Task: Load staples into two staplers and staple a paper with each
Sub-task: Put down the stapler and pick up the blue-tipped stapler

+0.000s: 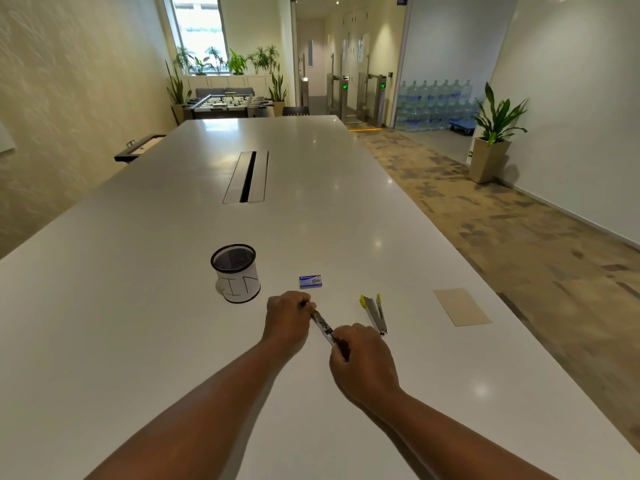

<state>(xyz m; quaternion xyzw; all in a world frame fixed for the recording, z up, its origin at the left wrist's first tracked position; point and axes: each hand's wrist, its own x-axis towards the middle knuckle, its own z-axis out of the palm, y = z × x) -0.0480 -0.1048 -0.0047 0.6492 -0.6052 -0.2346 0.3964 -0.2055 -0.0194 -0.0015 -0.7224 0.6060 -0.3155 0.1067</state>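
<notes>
A metal stapler [322, 325] lies stretched out on the white table [138, 306], held at both ends. My left hand [287, 318] grips its far end and my right hand [363, 362] grips its near end. Whether it holds staples is hidden. A second stapler [374, 311], yellow-tipped and swung wide open, rests on the table just right of my hands. A small blue staple box [310, 282] sits behind the hands. A tan sheet of paper [462, 306] lies flat further right, near the table's edge.
A black mesh cup [236, 271] with a white paper label stands left of the staple box. A cable slot [247, 176] is sunk into the table's middle. Carpeted floor and a potted plant [495, 133] lie to the right.
</notes>
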